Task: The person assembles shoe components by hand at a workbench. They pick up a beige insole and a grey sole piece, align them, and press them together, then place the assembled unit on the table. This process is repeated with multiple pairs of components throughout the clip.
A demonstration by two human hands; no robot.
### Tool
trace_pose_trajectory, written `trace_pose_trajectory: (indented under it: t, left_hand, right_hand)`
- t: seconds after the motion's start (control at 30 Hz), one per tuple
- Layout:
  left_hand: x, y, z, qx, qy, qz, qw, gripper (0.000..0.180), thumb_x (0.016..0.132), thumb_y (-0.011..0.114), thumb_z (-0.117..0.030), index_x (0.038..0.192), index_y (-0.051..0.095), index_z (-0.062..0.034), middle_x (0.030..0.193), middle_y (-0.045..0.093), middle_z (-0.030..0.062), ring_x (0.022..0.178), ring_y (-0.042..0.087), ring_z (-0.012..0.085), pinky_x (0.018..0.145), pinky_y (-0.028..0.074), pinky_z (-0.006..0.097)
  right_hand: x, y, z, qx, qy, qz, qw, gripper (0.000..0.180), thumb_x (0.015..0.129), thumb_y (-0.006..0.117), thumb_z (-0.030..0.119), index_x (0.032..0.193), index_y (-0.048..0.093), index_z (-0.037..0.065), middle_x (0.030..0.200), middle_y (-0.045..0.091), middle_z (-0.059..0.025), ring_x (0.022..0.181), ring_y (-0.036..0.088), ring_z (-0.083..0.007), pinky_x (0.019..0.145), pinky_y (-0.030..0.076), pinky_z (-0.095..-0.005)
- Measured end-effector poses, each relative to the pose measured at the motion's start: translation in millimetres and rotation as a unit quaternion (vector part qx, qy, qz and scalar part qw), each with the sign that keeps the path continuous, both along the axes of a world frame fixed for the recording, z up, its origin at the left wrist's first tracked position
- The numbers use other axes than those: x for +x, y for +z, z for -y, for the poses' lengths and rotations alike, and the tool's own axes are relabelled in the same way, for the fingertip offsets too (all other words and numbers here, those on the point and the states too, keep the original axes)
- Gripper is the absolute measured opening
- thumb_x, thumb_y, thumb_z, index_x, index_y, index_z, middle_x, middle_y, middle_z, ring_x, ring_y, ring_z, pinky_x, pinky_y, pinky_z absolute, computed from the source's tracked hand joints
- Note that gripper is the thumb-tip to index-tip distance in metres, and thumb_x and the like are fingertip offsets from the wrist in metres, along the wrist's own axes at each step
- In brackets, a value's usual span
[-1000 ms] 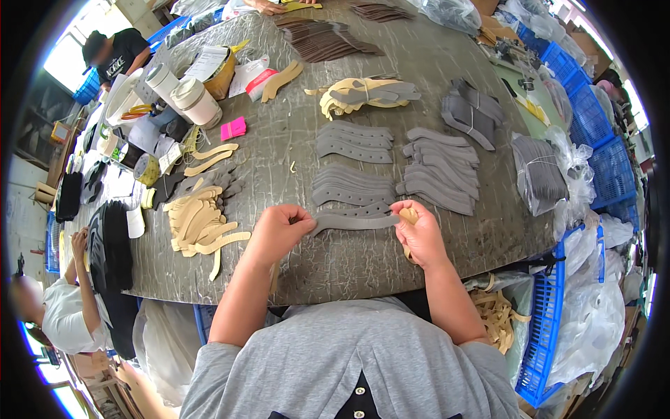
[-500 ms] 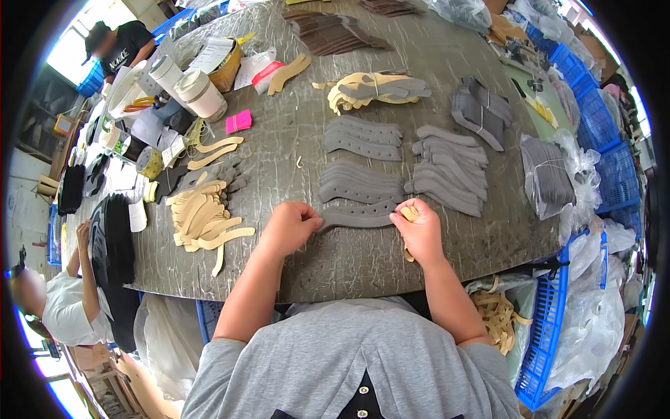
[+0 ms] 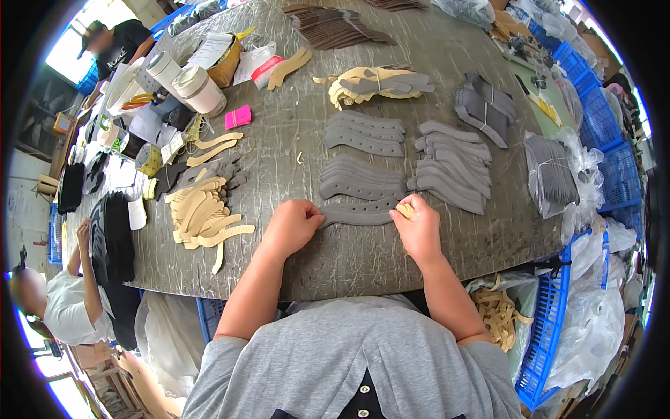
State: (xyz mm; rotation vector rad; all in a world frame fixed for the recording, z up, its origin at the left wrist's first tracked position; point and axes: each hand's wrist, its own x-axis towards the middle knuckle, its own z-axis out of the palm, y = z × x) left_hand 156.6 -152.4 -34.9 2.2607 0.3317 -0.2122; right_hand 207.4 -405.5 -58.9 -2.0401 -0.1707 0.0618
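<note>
A grey curved strip with a row of holes (image 3: 359,212) stretches between my two hands just above the table. My left hand (image 3: 294,227) pinches its left end with the fingers closed. The closed fingers of my right hand (image 3: 420,227) are at its right end, and a small part of a beige piece (image 3: 405,209) shows in them; the rest is hidden. Directly beyond lies a row of overlapping grey strips with holes (image 3: 363,178), with another such row (image 3: 364,135) behind it. Overlapping plain grey strips (image 3: 453,167) lie to the right.
A pile of beige strips (image 3: 202,213) lies left of my hands. Farther off are a tied beige-and-grey bundle (image 3: 377,89), tied grey bundles (image 3: 485,108) and brown strips (image 3: 335,28). White jars (image 3: 200,91) stand far left. A blue crate (image 3: 544,335) sits beside the table; two people work at left.
The beige piece in my right hand has turned or slipped inward, and its lower end no longer shows below the hand. Both hands stay at the strip's ends, almost unmoved.
</note>
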Motion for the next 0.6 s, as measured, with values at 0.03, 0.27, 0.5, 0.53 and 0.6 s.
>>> trace_pose_trajectory:
  t: [0.03, 0.27, 0.5, 0.53, 0.6]
  left_hand:
    - [0.0, 0.1, 0.3, 0.001, 0.000, -0.001, 1.000, 0.020, 0.078, 0.072, -0.017, 0.087, 0.071, 0.0014, 0.066, 0.066, 0.0118, 0.059, 0.061, 0.0162, 0.058, 0.049, 0.033]
    - [-0.4, -1.2, 4.5, 0.049, -0.004, 0.010, 0.999, 0.020, 0.079, 0.071, -0.017, 0.086, 0.070, 0.0016, 0.072, 0.068, 0.0179, 0.066, 0.066, 0.0289, 0.065, 0.051, 0.038]
    - [-0.2, -1.5, 7.0, 0.121, -0.042, 0.042, 0.991, 0.018, 0.082, 0.068, -0.019, 0.086, 0.069, -0.0014, 0.078, 0.067, 0.0180, 0.075, 0.064, 0.0371, 0.071, 0.051, 0.045]
    - [-4.0, -9.5, 4.1, 0.122, -0.049, 0.092, 0.987, 0.016, 0.081, 0.069, -0.017, 0.085, 0.069, -0.0017, 0.075, 0.066, 0.0165, 0.069, 0.062, 0.0363, 0.068, 0.050, 0.042]
    - [-6.5, -8.3, 5.1, 0.096, -0.047, 0.164, 0.981, 0.013, 0.081, 0.070, -0.014, 0.084, 0.068, -0.0018, 0.071, 0.063, 0.0142, 0.062, 0.060, 0.0321, 0.063, 0.049, 0.038]
  right_hand:
    - [-0.1, 0.4, -0.3, -0.004, -0.001, 0.002, 1.000, 0.014, 0.082, 0.072, 0.004, 0.086, 0.059, 0.000, 0.071, 0.064, -0.0134, 0.062, 0.060, -0.0161, 0.060, 0.048, -0.0313]
    - [-1.5, -8.3, -1.4, -0.105, 0.022, 0.090, 0.990, 0.018, 0.081, 0.073, 0.008, 0.087, 0.056, 0.002, 0.079, 0.062, -0.0130, 0.067, 0.063, -0.0296, 0.059, 0.049, -0.0377]
    - [-5.9, -0.9, -3.9, -0.252, 0.015, 0.139, 0.958, 0.023, 0.081, 0.075, 0.015, 0.091, 0.056, 0.006, 0.089, 0.057, -0.0089, 0.070, 0.062, -0.0290, 0.058, 0.050, -0.0408]
    - [-7.9, 0.2, -4.4, -0.251, 0.012, 0.146, 0.957, 0.022, 0.081, 0.075, 0.016, 0.090, 0.057, 0.006, 0.089, 0.057, -0.0085, 0.069, 0.063, -0.0280, 0.058, 0.050, -0.0397]
    - [-16.0, 2.8, -3.2, -0.184, 0.035, 0.213, 0.959, 0.020, 0.079, 0.076, 0.015, 0.091, 0.061, 0.008, 0.090, 0.058, -0.0078, 0.068, 0.063, -0.0279, 0.058, 0.051, -0.0380]
